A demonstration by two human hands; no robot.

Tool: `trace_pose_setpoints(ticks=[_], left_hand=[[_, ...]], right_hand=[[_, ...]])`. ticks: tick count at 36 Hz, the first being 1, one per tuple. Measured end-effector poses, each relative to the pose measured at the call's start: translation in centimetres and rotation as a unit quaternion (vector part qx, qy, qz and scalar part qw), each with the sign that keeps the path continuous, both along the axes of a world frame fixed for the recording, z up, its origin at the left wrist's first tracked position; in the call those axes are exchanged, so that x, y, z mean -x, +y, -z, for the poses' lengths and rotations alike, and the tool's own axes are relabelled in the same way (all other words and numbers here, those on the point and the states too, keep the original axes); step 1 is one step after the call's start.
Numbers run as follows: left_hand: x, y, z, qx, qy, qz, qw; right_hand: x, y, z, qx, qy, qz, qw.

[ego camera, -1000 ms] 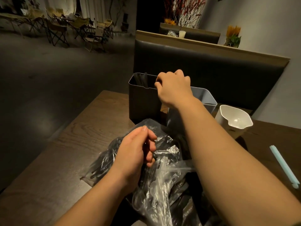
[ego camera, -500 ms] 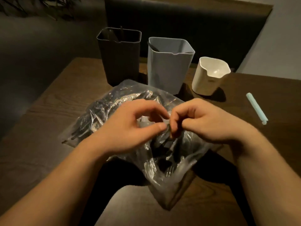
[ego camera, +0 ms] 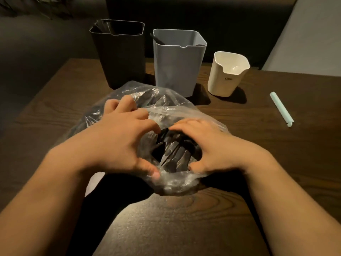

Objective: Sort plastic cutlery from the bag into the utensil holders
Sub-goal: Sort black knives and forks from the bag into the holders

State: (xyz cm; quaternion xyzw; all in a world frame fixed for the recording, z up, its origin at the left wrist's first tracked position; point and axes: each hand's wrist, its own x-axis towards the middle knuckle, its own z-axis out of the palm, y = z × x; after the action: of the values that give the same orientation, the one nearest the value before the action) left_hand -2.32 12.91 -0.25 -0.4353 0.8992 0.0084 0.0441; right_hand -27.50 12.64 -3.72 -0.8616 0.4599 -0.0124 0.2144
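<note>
A clear plastic bag (ego camera: 171,183) lies on the wooden table (ego camera: 276,163) in front of me, its mouth pulled wide toward me. Black plastic cutlery (ego camera: 173,154) shows inside the opening. My left hand (ego camera: 118,143) grips the left side of the bag's rim, thumb pressed on the plastic. My right hand (ego camera: 212,146) grips the right side, its fingers partly under the film. Behind the bag stand a black holder (ego camera: 120,58) with cutlery in it, a grey holder (ego camera: 179,63) with a black piece leaning inside, and a white holder (ego camera: 227,78).
A pale green sealing stick (ego camera: 281,111) lies on the table to the right of the white holder. A dark padded bench back runs behind the holders. The table's left edge drops to a dim floor.
My right hand came back from the black holder to the bag. Both hands, pinched together at the bag's mouth half a second ago, have now spread apart and opened it.
</note>
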Motion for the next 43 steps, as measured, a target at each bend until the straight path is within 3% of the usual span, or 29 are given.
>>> trace_pose_setpoints(ticks=[5,14,17,21,25,31,39,43], left_hand=[[1.0,0.5,0.3,-0.07,-0.038,-0.032,0.996],[0.0,0.7,-0.1,-0.087,-0.049,-0.067,0.993],[-0.4,0.4,-0.1,-0.083,0.006,-0.047,0.995],[-0.4,0.1,0.5,0.014,0.135,-0.016,0.991],[0.2,-0.3,1.3,0.071,0.208,-0.018,0.975],[0.5,-0.4,1.8,0.067,0.217,0.024,0.974],[0.8,-0.2,1.7,0.061,0.282,0.017,0.957],[0.7,-0.2,1.8,0.075,0.313,0.026,0.946]], right_hand=[[-1.5,0.1,0.1,0.042,-0.011,-0.005,0.999],[-3.6,0.4,-0.5,0.074,0.062,-0.004,0.995],[-4.4,0.3,-0.9,0.103,0.103,-0.012,0.989],[-5.7,0.2,-1.7,0.101,0.143,-0.033,0.984],[-6.2,1.2,-2.3,0.14,0.171,-0.083,0.972],[-6.3,1.9,-2.4,0.178,0.215,-0.078,0.957],[-6.1,1.6,-1.3,0.249,0.199,-0.084,0.944],[-5.3,0.9,-0.5,0.232,0.162,-0.07,0.957]])
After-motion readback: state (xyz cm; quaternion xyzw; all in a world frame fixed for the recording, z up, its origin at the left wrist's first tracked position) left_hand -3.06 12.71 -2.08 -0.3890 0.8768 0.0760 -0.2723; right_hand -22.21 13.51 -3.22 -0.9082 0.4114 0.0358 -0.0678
